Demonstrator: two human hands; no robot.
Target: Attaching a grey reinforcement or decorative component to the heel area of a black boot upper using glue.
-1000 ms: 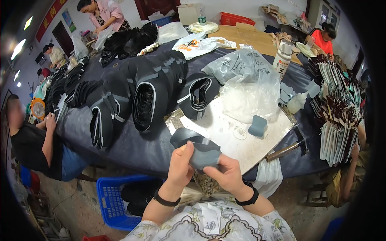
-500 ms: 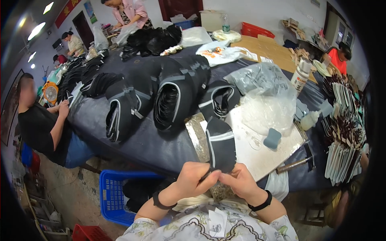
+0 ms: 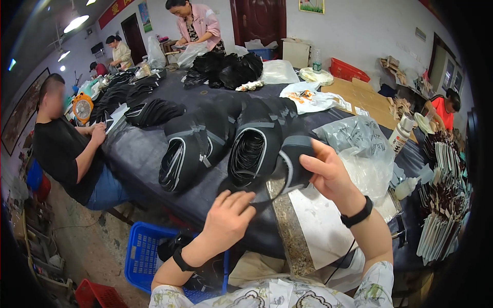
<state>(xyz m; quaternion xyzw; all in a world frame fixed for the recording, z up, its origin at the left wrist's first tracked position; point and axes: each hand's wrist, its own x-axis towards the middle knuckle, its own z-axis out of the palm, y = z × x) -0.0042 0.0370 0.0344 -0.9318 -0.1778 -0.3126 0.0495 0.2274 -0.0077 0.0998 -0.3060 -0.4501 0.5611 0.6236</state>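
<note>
My right hand is raised over the near part of the table, its thumb and fingers closed on a black fabric piece with pale grey edging. From this piece a thin black strap curves left to my left hand, whose bent fingers close on its end; their tips are partly hidden. Just behind lies a thick stack of black fabric pieces with grey edging, folded over together. Another such stack lies to its left. Whether the held piece touches the stack behind it, I cannot tell.
A white board on a speckled slab lies before me. Plastic bags, a spray can and a squeeze bottle are at right. A blue basket stands below the table's edge. A co-worker sits at left.
My hands were together near my body on the black piece. They have moved apart and forward, the right up to the stacks, the left to the left. The view has shifted.
</note>
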